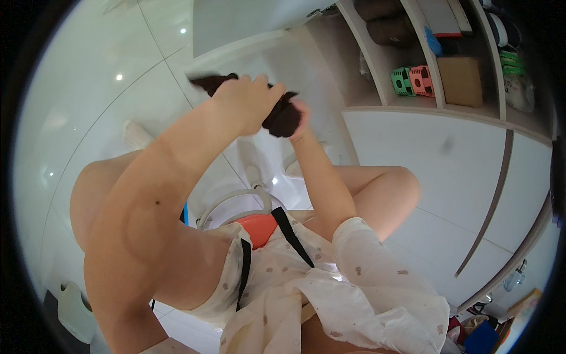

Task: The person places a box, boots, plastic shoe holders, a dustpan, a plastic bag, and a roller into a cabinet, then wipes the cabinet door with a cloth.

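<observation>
A dark brown, soft-looking item (284, 116), perhaps bunched cloth, is held in front of me above the pale floor. My left hand (247, 99) reaches over it from the left with curled fingers, hiding its middle. One end sticks out beyond that hand to the left and is blurred. At the other end, my right hand (302, 118) grips the bunched part from the right side. Most of the right hand's fingers are hidden behind the item, so its exact kind cannot be told.
Bent legs flank a wheeled stool with an orange seat (258, 229). Open shelves at upper right hold a green plastic basket (402, 81), a pink one (421, 80) and a cardboard box (460, 82). A white panel (247, 26) stands beyond my hands. White cabinet fronts (424, 150) lie right.
</observation>
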`<state>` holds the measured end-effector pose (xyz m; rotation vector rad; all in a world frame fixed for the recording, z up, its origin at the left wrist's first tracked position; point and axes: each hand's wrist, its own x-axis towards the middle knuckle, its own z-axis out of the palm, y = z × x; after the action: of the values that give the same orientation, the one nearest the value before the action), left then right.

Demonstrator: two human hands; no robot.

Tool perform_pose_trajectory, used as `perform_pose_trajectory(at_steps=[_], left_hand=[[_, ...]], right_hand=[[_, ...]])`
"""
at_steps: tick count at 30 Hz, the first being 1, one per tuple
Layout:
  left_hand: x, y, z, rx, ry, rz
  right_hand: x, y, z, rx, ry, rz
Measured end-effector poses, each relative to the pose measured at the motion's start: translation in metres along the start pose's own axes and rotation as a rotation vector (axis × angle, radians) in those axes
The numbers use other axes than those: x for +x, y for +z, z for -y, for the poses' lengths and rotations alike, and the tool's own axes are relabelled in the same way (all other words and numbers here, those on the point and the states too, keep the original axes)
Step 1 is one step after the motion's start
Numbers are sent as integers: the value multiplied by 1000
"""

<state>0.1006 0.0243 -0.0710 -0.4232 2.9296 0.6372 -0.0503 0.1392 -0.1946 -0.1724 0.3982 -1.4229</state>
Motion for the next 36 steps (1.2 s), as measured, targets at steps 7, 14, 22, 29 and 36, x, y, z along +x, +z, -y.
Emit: perform_pose_trajectory(at_steps=[7, 14, 22, 29, 36], left_hand=[[6, -17, -16, 89, 44, 103], [-20, 0, -8, 212, -68, 416], [-22, 6, -2, 225, -79, 463], [-4, -6, -11, 234, -22, 463], [-19, 3, 8, 212, -78, 498]], right_hand=[[-41, -137, 40, -1607, 41, -1020], [-63, -187, -6, -2028, 594, -942], [-53, -166, -59, -2199, 633, -1061], [-47, -149, -7, -1889, -50, -1268], [-3, -16, 110, -1016, 467, -918]])
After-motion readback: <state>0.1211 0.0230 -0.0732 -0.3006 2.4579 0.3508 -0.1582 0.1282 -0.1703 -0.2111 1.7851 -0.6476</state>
